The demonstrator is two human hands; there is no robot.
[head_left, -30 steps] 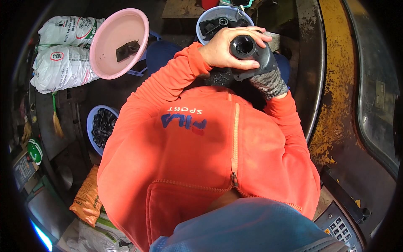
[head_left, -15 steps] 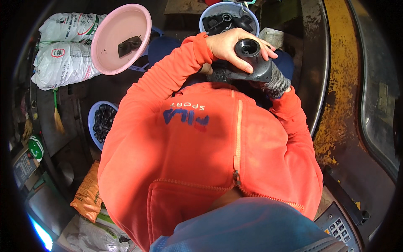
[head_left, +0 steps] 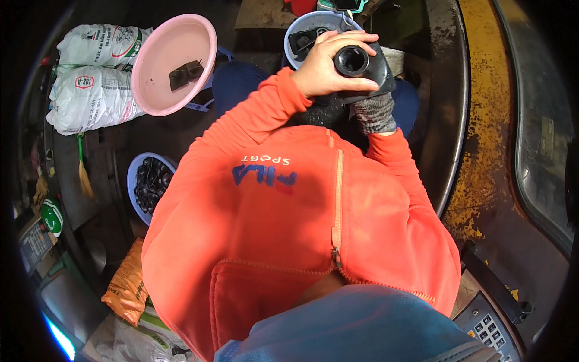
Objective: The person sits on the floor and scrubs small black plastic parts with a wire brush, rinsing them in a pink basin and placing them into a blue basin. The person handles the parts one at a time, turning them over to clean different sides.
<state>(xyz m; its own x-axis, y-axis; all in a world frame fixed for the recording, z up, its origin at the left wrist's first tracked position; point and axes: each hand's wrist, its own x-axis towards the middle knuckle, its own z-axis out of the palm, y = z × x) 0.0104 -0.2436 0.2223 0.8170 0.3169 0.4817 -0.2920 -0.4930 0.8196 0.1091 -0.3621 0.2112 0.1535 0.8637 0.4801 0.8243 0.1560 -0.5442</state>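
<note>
A black moulded plastic part (head_left: 379,71) with a flat plate and a round hollow collar is held up in front of my chest. The bare fingers of my left hand (head_left: 325,63) curl over the collar's far side, with the thumb along its near side. Below the part is my right hand (head_left: 374,113), in a grey knitted glove. It appears to touch the underside, but the part hides its fingers. Just beyond, a blue basin (head_left: 292,30) contains more black plastic pieces (head_left: 301,42).
A pink basin (head_left: 158,90) at the far left holds a small dark piece (head_left: 186,75). White printed sacks (head_left: 93,99) lie beside it. Nearer stands another blue basin (head_left: 134,192) full of small black parts. Yellow, worn machinery (head_left: 476,120) runs along the right, with a keypad panel (head_left: 487,329) nearby.
The black part has risen slightly and tilted, with its plate swung up to the right. My left fingers now reach across the collar's far side. More of the grey glove's wrist shows.
</note>
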